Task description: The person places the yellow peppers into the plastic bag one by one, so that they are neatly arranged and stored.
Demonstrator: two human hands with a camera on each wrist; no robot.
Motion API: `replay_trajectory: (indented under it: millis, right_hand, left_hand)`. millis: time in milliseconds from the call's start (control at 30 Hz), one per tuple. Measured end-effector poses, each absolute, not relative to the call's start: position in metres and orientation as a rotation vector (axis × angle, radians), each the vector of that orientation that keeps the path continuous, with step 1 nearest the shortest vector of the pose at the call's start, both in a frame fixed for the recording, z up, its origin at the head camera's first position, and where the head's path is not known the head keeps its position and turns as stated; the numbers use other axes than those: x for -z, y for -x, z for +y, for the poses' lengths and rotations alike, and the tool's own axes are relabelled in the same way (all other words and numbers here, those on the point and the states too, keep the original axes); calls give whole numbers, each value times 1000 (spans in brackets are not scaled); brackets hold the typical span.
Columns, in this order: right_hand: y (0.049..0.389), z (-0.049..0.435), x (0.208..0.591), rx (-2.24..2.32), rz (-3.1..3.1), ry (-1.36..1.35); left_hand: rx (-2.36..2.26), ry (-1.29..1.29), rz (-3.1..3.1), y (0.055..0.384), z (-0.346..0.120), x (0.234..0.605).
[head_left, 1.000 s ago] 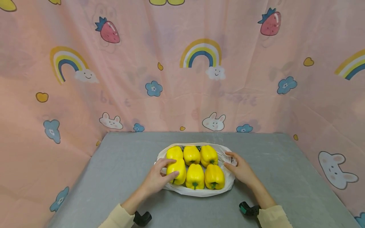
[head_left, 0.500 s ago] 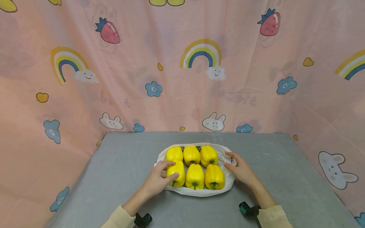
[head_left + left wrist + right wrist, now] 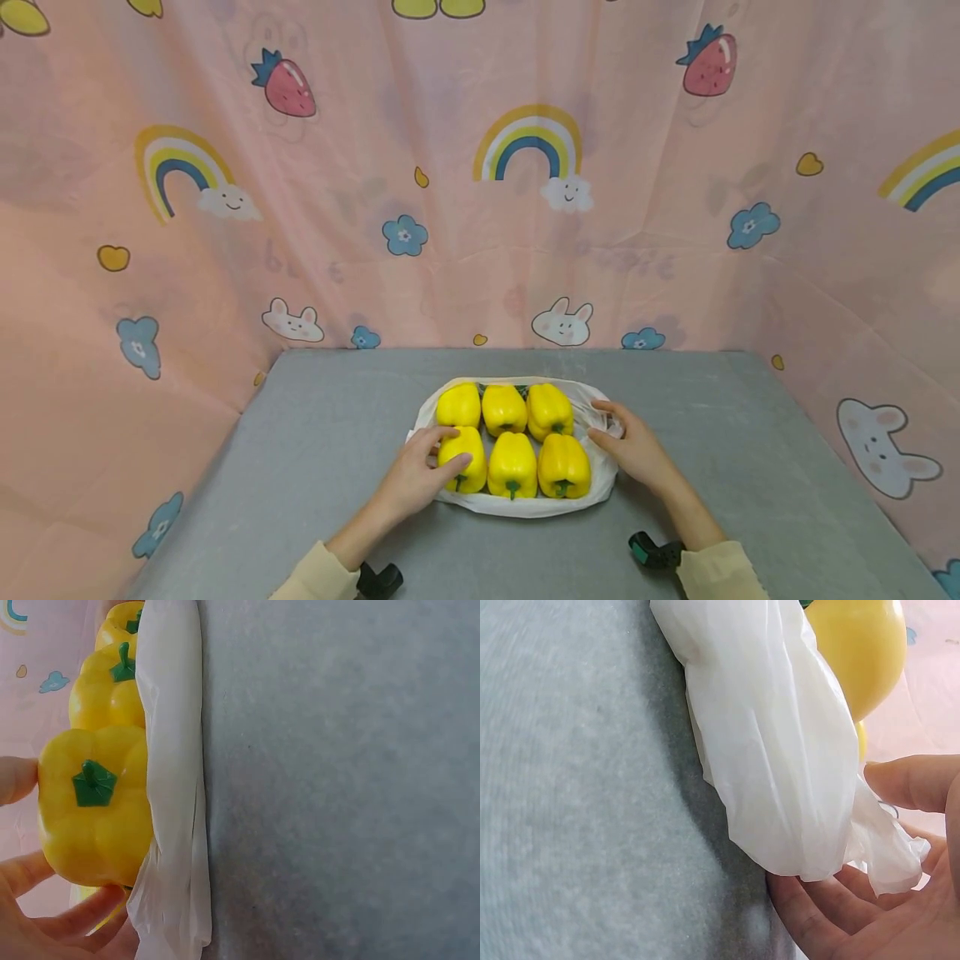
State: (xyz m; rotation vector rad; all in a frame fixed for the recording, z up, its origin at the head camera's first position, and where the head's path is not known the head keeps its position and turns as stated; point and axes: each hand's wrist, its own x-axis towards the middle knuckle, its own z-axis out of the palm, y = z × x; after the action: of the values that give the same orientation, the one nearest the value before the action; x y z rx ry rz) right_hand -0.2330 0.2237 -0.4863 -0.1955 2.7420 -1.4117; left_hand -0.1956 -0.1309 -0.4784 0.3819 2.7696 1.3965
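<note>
Six yellow bell peppers lie in two rows on a white plastic bag (image 3: 525, 504) on the grey table (image 3: 750, 467). My left hand (image 3: 450, 447) grips the front-left pepper (image 3: 471, 475), index finger over its far side and thumb on its near side. In the left wrist view that pepper (image 3: 94, 806) shows its green stem, with my left hand (image 3: 46, 851) curled round it. My right hand (image 3: 597, 421) holds the bag's crumpled right edge (image 3: 613, 427), beside the front-right pepper (image 3: 564, 467). In the right wrist view the bag (image 3: 780, 750) bunches between thumb and fingers of my right hand (image 3: 877, 840).
A pink curtain (image 3: 480, 208) printed with rainbows, strawberries and bunnies closes in the table at the back and both sides. Bare grey tabletop lies left, right and in front of the bag. Black wrist mounts (image 3: 378, 577) (image 3: 656, 550) sit by my cream sleeves.
My left hand's fingers have settled a little tighter round the front-left pepper, which shifted slightly. The right hand stays on the bag's edge.
</note>
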Motion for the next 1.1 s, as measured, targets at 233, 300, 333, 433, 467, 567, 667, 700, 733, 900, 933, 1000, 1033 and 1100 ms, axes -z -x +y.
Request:
replay_trajectory:
  millis: [233,300,333,433,467,567,667,700,733,900,933,1000,1033,1100]
  right_hand:
    - [232,224,487,1405,2745,196]
    - [232,224,487,1406,2745,195]
    - [232,224,486,1413,2742,197]
    - [231,224,485,1417,2738,192]
    - [231,224,484,1415,2738,188]
    - [231,223,481,1406,2737,164]
    - [231,223,477,1400,2745,146]
    - [231,223,476,1398,2748,147]
    - [231,223,474,1393,2755,150]
    - [229,224,467,1346,2803,151]
    - [228,224,465,1334,2812,150]
    - [227,225,463,1325,2826,152]
    - [226,225,462,1324,2831,160]
    - [224,227,460,1315,2855,189]
  left_hand:
    - [-1323,-380,2800,197,-130,480]
    - [-1330,-381,2799,197,-130,480]
    - [-1337,-383,2797,197,-131,480]
    - [-1360,-404,2795,197,-133,478]
    - [-1369,-413,2798,197,-133,476]
    - [-1400,-445,2809,195,-136,472]
    - [-1438,-477,2830,194,-139,467]
    - [-1452,-493,2839,194,-140,465]
    - [-1467,-504,2847,194,-141,464]
    - [-1547,-539,2888,196,-145,459]
    - [-1559,-532,2897,196,-146,458]
    - [-1581,-527,2917,197,-148,457]
    - [-1586,-526,2932,198,-149,457]
    - [-1600,-539,2959,198,-153,456]
